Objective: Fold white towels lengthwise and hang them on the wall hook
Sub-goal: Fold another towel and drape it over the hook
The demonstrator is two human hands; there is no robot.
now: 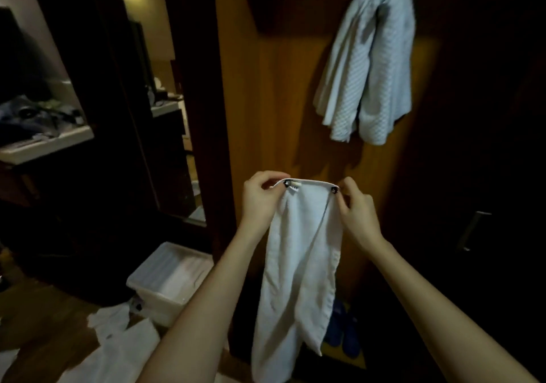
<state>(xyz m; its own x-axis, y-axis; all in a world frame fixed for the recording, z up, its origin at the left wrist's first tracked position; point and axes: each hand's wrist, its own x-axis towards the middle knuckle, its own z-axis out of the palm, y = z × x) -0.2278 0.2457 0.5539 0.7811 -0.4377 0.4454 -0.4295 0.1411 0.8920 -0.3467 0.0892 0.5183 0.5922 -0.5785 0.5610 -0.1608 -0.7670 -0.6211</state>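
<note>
A white towel (298,267) hangs straight down in front of me, folded into a long narrow strip with a small label at its top edge. My left hand (261,199) pinches the top left corner and my right hand (357,208) pinches the top right corner, holding the top edge level. Higher up on the wooden wall panel (266,87), other white towels (369,63) hang draped over a hook that they hide from view.
A clear plastic bin (165,282) with white cloth inside stands on the floor at lower left, with more white towels (118,344) lying loose beside it. Blue slippers (342,332) sit by the wall base. A dark door with a handle (472,230) is at right.
</note>
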